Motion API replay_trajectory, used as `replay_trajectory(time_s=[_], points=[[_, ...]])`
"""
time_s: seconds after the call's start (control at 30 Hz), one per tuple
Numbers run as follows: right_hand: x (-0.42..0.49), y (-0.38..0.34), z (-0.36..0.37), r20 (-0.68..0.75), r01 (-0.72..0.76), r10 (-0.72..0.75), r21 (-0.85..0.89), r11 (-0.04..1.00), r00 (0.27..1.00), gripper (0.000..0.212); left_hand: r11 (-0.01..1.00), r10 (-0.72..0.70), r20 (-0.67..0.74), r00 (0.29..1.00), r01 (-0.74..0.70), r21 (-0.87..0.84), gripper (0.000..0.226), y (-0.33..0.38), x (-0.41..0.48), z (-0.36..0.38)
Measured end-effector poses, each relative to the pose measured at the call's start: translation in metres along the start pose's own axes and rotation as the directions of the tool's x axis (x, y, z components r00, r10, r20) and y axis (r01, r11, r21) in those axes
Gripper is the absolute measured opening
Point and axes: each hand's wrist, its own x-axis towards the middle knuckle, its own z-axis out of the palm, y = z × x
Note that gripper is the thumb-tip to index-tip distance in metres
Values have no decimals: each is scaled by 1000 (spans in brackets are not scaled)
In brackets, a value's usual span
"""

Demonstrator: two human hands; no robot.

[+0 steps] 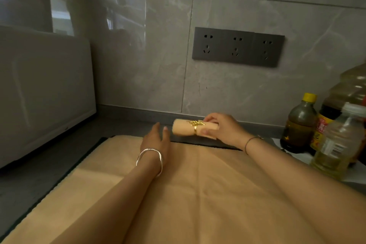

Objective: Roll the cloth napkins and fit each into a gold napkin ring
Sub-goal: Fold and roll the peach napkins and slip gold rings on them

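1 rolled napkin (186,129), already in its gold ring (195,125), sits at 12 o'clock gripped by the right hand (221,128), the left hand (156,139) slack beside it, while 1 flat napkin (188,194) at 6 o'clock awaits rolling.

A big white boxy appliance (39,89) blocks the left; glass and plastic condiment bottles (299,125) crowd the right. Between them the flat beige cloth (198,184) and dark grey counter strip (49,164) lie open up to the grey tiled wall (158,75).
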Motion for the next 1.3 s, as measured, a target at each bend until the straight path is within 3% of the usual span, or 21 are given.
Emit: replay_trajectory(time_s=[0.2, 0.37, 0.53, 0.67, 0.73, 0.8, 0.9, 1.07, 1.17, 1.27, 1.3], points=[[59, -18, 37, -132, 38, -37, 11, 999, 991, 33, 952, -38, 7, 999, 34, 305, 52, -1, 5, 3], [71, -6, 58, -166, 39, -107, -368, 929, 980, 32, 928, -42, 55, 998, 19, 371, 53, -2, 4, 5], [57, -1, 55, -228, 29, -111, -335, 942, 967, 36, 903, -49, 93, 994, 4, 429, 57, -2, 3, 7], [18, 1, 37, -292, 39, -101, -208, 977, 951, 29, 837, -21, 140, 990, -59, 544, 59, -1, 4, 7], [-22, 1, 25, -241, 22, -46, -101, 995, 969, 28, 837, -8, 160, 987, -82, 541, 59, 3, -2, 4], [-65, -2, 14, -81, -33, 31, -34, 999, 996, 36, 859, 11, 168, 986, -95, 502, 59, 9, -10, 1], [-129, -6, -4, 115, -138, 150, -109, 984, 982, 51, 821, 20, 315, 949, -196, 537, 61, 26, -36, -10], [-216, -18, -20, 228, -183, 209, -131, 974, 951, 57, 695, -14, 581, 814, -410, 591, 79, 43, -123, -37], [-260, -32, -27, 260, -151, 186, -151, 977, 947, 81, 650, -44, 645, 763, -468, 599, 78, 51, -181, -61], [-298, -45, -31, 289, -85, 151, -227, 970, 945, 86, 621, -65, 662, 747, -489, 613, 77, 47, -228, -82], [-309, -47, -33, 292, -67, 139, -245, 967, 946, 100, 613, -82, 667, 740, -490, 619, 78, 44, -241, -87]])
